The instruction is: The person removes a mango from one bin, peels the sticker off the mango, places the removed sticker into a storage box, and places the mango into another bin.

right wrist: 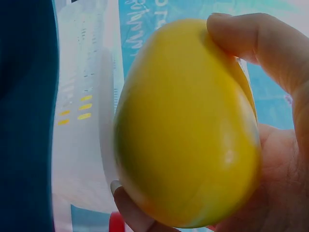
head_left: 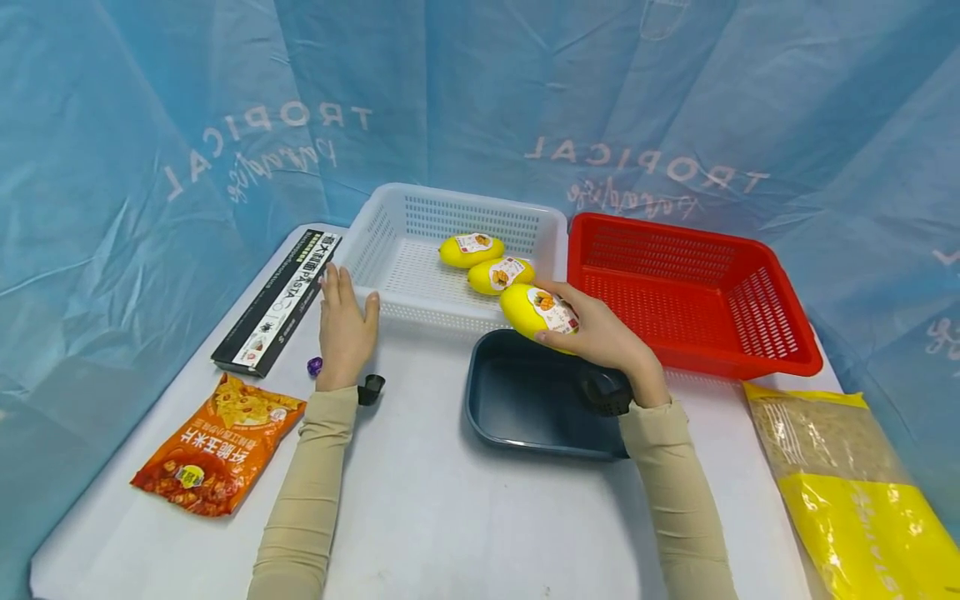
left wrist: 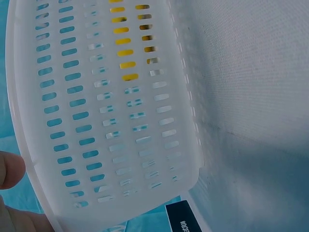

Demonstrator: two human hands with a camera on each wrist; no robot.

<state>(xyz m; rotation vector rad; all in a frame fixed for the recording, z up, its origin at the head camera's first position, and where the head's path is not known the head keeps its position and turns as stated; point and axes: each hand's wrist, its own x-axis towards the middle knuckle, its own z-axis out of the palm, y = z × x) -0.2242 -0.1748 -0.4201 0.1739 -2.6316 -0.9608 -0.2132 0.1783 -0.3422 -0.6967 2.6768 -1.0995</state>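
A: What do the right fingers have?

B: The right hand [head_left: 600, 335] has its fingers clamped on a yellow mango [head_left: 525, 310], a plump oval with smooth, shiny skin and a printed label.

A: Which way does it point?

B: In the head view its long axis slants, one end aimed leftward past the fingertips and the other tucked into the grip. The right wrist view stands it nearly upright, narrower at the top, with plain skin facing the camera (the head view gives the label instead).

A: And around those fingers?

B: Just beyond them, two more mangoes [head_left: 482, 279], also labelled, lie in a white basket [head_left: 397, 267] of slotted plastic. On the wrist's side of them is a smooth, dark blue bin [head_left: 517, 408] with rounded corners; to their right, a red basket [head_left: 652, 300], slotted too.

A: The left?

B: The left hand [head_left: 347, 333] has straight fingers, thumb spread, nothing held, by the white basket's near left corner. I can't tell whether they touch its rim. The left wrist view alone shows yellow through the slots of its outer wall beyond those fingers.
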